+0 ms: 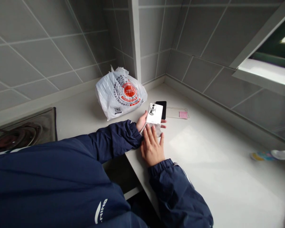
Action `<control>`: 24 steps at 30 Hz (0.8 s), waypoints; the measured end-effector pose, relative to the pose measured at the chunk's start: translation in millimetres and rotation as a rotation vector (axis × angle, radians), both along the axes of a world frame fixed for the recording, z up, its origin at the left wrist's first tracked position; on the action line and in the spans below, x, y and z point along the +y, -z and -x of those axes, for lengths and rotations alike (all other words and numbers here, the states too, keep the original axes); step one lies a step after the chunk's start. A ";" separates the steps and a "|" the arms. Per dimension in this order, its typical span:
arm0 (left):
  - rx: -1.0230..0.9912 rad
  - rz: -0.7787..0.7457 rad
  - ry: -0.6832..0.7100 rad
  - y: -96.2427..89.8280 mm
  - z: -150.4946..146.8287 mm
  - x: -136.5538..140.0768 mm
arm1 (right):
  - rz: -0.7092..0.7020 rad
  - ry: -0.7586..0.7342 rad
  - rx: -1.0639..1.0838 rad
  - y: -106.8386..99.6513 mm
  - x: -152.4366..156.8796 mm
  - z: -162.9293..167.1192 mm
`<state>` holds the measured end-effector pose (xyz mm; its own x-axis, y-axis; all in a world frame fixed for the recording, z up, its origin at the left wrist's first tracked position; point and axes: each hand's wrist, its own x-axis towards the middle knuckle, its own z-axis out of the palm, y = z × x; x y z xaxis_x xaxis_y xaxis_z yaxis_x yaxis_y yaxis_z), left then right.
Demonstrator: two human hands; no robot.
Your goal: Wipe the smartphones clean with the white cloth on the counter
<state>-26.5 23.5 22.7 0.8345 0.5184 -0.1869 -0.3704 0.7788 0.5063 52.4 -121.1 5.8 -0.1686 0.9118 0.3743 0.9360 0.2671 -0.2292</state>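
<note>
A white smartphone (155, 113) lies back side up, with its large round camera block at the upper left. My left hand (142, 121) holds it from underneath; the thumb side shows at the left edge and fingertips stick out on the right. A thin greyish-white cloth or wipe (157, 129) covers the phone's lower end. On that cloth rest the outstretched fingers of my right hand (154, 148), flat and slightly spread. Just behind the phone is a flat black rectangular object (164, 108), partly hidden. Beside it lies a clear phone case (173, 112) with a pink patch.
A white plastic bag (109, 91) with red print stands behind my left hand. To the far left is a stove burner (16, 134). A blurred colourful bottle-like item (266, 155) lies on the white countertop (216, 177) at right. Grey tiled walls meet behind.
</note>
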 end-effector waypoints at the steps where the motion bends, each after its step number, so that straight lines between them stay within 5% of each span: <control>1: -0.007 0.003 -0.015 0.2 -0.6 -0.7 | -0.011 0.023 0.007 0.9 0.6 -0.6; 7: 0.001 -0.010 -0.116 -1.3 -6.0 -9.0 | -0.047 0.210 0.072 6.6 4.7 -4.4; 14: 0.002 -0.065 0.086 3.2 -1.3 -2.5 | -0.014 0.021 0.024 0.6 1.1 -1.4; 24: -0.008 -0.073 -0.022 -6.5 -5.9 -9.8 | -0.013 0.077 0.043 -0.8 2.4 0.0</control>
